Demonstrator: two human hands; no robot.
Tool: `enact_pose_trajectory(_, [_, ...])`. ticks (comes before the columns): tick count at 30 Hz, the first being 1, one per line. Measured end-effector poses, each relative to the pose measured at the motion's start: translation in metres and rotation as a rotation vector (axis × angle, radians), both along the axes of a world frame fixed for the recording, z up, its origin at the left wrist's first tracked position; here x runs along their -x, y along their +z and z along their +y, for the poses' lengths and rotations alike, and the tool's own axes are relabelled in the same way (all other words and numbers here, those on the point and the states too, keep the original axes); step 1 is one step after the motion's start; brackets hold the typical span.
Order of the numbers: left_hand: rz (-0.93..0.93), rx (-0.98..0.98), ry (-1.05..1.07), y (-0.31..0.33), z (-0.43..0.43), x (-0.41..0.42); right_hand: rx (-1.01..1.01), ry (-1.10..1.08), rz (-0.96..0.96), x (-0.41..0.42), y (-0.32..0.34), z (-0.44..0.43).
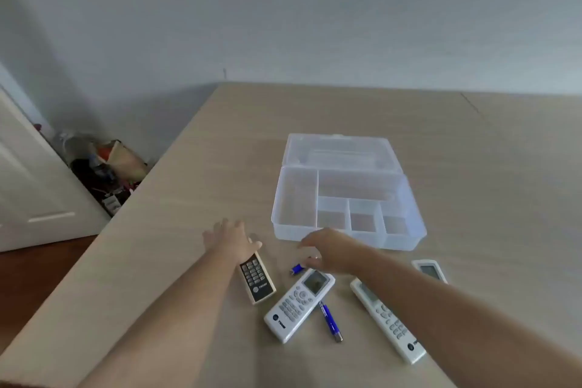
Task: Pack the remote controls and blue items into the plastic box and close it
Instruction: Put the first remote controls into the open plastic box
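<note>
A clear plastic box (406, 242) stands open on the beige table, its lid (337, 148) folded back and its compartments empty. My left hand (231, 238) lies with spread fingers over the far end of a beige remote (256, 280). My right hand (327, 250) hovers with fingers curled down and apart just above a small blue item (296, 268), holding nothing. A white remote (299, 304) lies in the middle, with a blue pen (329, 320) beside it. My right forearm partly hides another white remote (387, 321) and a small white remote (430, 269).
The table (472, 167) reaches back to a grey wall. Its left edge runs diagonally from the near left to the far middle. Beyond that edge, clutter (104, 167) sits on the floor next to a white door (31, 183).
</note>
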State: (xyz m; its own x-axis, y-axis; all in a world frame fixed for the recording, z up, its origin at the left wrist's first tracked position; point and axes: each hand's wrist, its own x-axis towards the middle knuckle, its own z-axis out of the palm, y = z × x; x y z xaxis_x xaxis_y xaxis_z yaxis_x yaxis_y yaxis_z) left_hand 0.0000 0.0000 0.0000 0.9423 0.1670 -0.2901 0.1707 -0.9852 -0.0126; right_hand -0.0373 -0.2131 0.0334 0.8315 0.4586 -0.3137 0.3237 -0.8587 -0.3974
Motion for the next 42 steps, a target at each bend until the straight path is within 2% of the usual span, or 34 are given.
enact_pose_trajectory(3, [0.064,0.019,0.055,-0.019,0.000,0.004,0.122,0.063,0.081,0.002,-0.016,0.003])
enact_pose_trajectory(7, [0.050,0.087,0.153,-0.040,-0.004,0.010,0.187,0.107,0.151,0.008,-0.040,0.008])
enact_pose_trajectory(12, [0.002,0.192,0.281,-0.045,-0.014,0.013,0.303,0.219,0.125,0.000,-0.055,0.008])
enact_pose_trajectory(17, [0.046,0.331,0.410,-0.045,-0.021,0.006,0.371,0.347,0.035,-0.009,-0.065,0.009])
enact_pose_trajectory(21, [0.065,0.354,0.433,-0.044,-0.018,0.003,0.373,0.338,-0.015,-0.014,-0.060,0.010])
enact_pose_trajectory(25, [0.055,0.402,0.465,-0.031,-0.013,-0.003,0.214,0.145,0.122,-0.025,-0.040,0.001])
enact_pose_trajectory(30, [-0.040,0.406,0.413,0.008,-0.012,-0.022,-0.127,-0.108,0.270,-0.052,0.008,-0.026])
enact_pose_trajectory(37, [-0.219,0.448,0.247,0.071,-0.038,-0.062,-0.713,-0.551,0.186,-0.083,0.056,-0.074])
enact_pose_trajectory(42, [-0.270,0.478,0.077,0.078,-0.078,-0.081,-0.958,-0.787,0.038,-0.098,0.056,-0.098])
